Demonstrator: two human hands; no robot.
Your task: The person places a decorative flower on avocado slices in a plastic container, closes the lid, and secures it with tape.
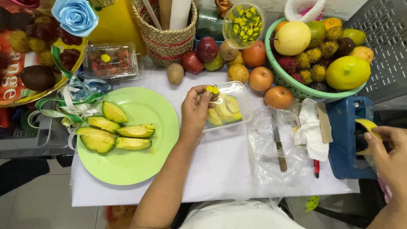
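- My left hand (196,111) is pinched shut on a small yellow flower pick (212,89), held over the far left edge of the clear tray (242,98).
- I judge the pick very light and fragile: the blossoms would crush or tear, so I hold it by the stem just under the flowers, thumb and fingertips only.
- The tray holds avocado slices (223,111). They look soft and slick; I would lift them from below, not squeeze them.
- The tray itself is thin plastic, likely to flex, so I would take it by the rim.
- My right hand (388,152) is at the near right, curled around a yellow piece (367,124) on the blue box (344,140); how firm the grip is I cannot tell.
- More slices (113,131) lie on the green plate (160,123) to the left.
- A knife (278,144) lies right of the tray, apart from both hands.
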